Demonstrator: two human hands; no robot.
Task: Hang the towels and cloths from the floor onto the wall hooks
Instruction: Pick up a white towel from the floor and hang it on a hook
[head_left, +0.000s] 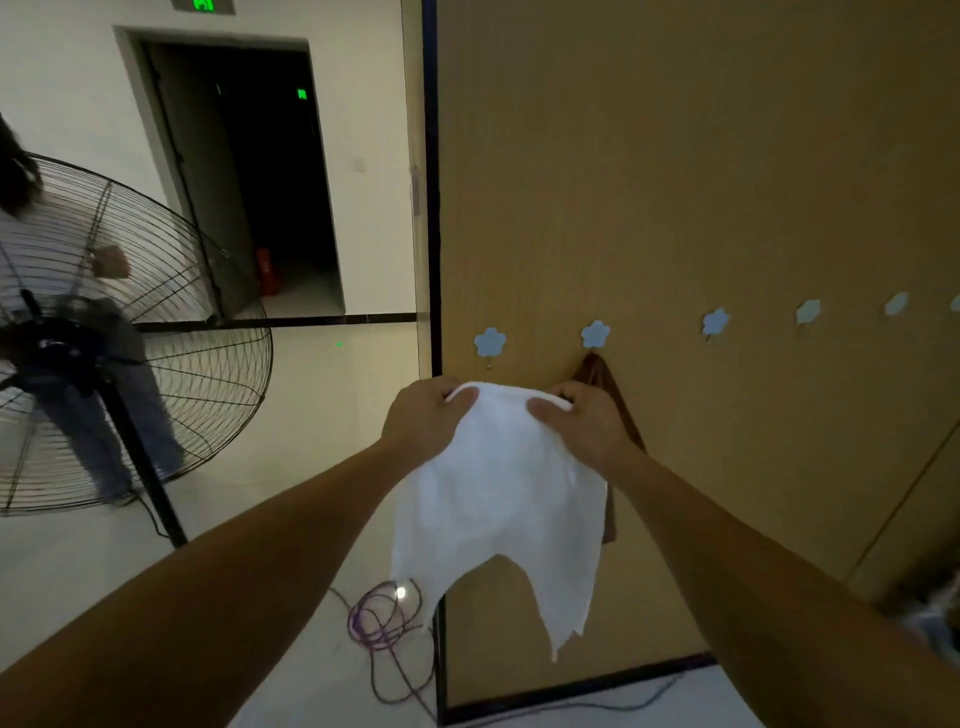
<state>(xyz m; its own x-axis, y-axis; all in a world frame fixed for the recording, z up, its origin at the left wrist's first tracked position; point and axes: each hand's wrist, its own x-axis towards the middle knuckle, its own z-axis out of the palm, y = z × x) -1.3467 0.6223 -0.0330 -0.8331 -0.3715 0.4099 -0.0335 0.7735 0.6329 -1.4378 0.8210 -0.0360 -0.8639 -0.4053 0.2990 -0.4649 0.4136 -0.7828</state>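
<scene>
Left hand (427, 415) and right hand (582, 421) are both pinching the top edge of the white towel (498, 499), thumbs on the near side and fingers tucked behind, so you've got it stretched between them with the rest hanging loose in front of the wall (675, 182). It's sitting just below the row of flower hooks.

Looks to me like the free hook (489, 343) at the wall's left edge is the one to go for. The next hook (595, 334) already has a brown cloth (605, 384) on it, right behind your right hand.

Tips for doing it clean: bunch the fold between your hands a bit so there's a thick ridge, lift it above the little metal prong, then lower it on. Don't let go with both hands at once. Free one, check it holds. Try to keep the two hanging halves about even or it'll probably slide off. Also mind the cable (384, 623) on the floor (311, 415) by your feet.
</scene>
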